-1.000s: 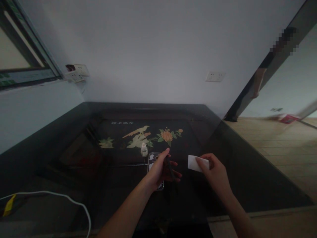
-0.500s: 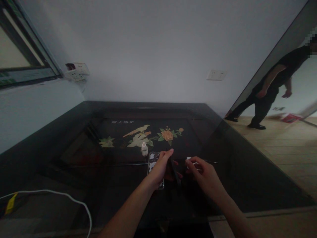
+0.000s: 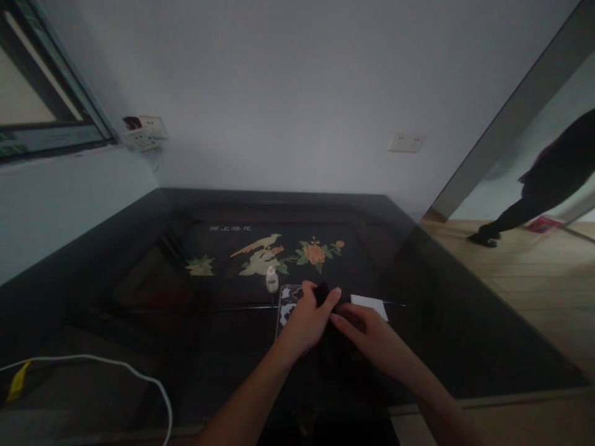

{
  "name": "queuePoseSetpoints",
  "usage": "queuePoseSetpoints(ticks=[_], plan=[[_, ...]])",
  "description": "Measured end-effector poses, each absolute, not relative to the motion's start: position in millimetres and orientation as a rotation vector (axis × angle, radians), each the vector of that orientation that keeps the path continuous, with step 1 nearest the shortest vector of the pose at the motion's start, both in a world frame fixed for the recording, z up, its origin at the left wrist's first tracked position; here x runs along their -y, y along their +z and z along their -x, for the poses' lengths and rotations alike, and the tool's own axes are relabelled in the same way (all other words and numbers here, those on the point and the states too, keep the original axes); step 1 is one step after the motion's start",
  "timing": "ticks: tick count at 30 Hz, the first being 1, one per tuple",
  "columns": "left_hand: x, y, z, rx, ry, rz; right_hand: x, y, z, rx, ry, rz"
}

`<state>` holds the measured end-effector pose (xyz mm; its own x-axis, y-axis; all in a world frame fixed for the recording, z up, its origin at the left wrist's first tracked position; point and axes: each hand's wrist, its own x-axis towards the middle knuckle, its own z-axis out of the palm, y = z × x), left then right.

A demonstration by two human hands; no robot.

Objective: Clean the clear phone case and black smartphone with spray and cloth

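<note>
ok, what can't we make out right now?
Head view:
Dark object: partly hidden by left hand, outline lost against black tabletop.
Right hand: grip too dark to tell.
Patterned item: right part covered by left hand.
Small bottle: label too small to read.
Other person: head cut off by right edge.

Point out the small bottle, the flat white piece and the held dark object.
Small bottle (image 3: 272, 282): head view, middle of its body.
Flat white piece (image 3: 372, 303): head view, its uncovered part.
Dark object (image 3: 321, 292): head view, its visible end.
</note>
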<state>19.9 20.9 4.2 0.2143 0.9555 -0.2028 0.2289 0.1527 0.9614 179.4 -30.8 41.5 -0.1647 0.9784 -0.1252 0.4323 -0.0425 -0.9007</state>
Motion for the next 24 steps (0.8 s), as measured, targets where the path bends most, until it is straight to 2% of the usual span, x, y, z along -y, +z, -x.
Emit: queuePoseSetpoints(ticks=[9, 15, 24], plan=[[-26, -2, -18, -1.276, 0.818, -1.409, 21, 12, -201, 1.419, 1.384, 1.508], [-25, 18, 5, -1.435, 0.766, -1.577, 16, -1, -203, 1.179, 1.503, 1.482], [-13, 20, 51, -1.847, 0.384, -1.883, 10, -18, -209, 1.224, 1.462, 1.521]])
